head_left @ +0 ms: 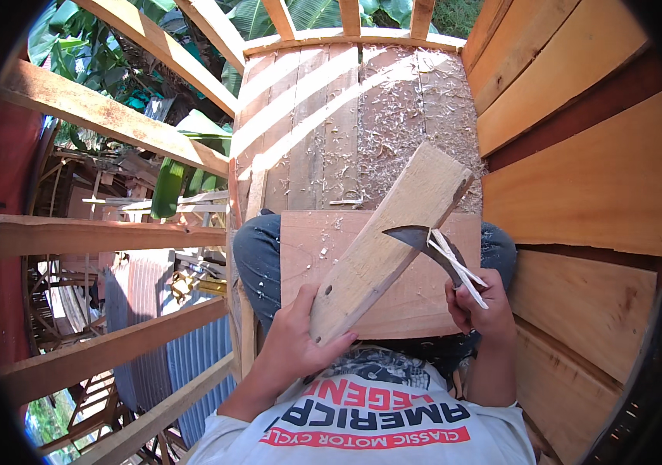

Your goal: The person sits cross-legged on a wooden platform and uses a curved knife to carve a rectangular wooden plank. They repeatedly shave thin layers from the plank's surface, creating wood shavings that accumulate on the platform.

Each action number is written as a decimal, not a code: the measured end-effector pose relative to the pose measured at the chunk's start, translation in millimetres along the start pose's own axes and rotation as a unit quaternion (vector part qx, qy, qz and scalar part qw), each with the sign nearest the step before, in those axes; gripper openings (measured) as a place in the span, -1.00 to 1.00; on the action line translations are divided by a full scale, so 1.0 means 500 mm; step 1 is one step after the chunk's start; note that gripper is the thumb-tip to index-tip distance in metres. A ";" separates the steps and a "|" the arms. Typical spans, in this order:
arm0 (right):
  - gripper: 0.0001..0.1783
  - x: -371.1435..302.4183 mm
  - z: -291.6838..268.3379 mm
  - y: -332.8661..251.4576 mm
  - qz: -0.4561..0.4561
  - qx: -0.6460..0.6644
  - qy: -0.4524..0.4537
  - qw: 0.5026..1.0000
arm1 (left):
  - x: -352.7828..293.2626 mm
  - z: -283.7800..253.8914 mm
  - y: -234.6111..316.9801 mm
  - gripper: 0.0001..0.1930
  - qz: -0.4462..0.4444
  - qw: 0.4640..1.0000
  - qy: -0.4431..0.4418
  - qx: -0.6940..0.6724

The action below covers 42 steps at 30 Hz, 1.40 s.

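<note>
A pale wooden plank (381,240) slants from lower left to upper right above my lap, with small dark holes near its lower end. My left hand (296,341) is closed around that lower end. In my right hand (482,306) is a curved knife (410,235) with a dark, hooked blade. The blade crosses the plank's right edge, its tip pointing left over the upper face. Long pale wood slivers (455,263) lie along the knife between blade and fingers. The handle is mostly hidden by my fingers. Under the plank, a flat wooden board (416,314) rests across my legs.
Plank flooring (300,139) ahead carries scattered wood shavings (393,124). Timber rails (98,236) stand on the left, with corrugated roofing (195,349) below beyond them. A wall of wooden boards (587,170) rises close on the right. Leafy plants (106,62) grow outside.
</note>
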State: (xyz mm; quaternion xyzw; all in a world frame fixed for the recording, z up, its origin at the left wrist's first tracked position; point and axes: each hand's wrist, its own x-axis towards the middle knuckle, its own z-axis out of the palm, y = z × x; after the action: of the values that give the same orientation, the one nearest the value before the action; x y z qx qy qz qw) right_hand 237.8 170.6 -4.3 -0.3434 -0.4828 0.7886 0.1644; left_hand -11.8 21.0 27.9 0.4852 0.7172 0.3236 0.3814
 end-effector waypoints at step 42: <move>-0.67 0.026 0.054 -0.009 0.084 0.052 0.025 0.995 | 0.004 -0.005 -0.040 -0.37 -0.007 0.997 -0.057 -0.060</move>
State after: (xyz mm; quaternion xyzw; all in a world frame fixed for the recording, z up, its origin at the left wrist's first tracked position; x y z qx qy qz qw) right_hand 209.6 162.9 2.6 -0.3931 -0.4064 0.8150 0.1270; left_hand -23.3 16.5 12.1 0.4744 0.6770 0.3347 0.4524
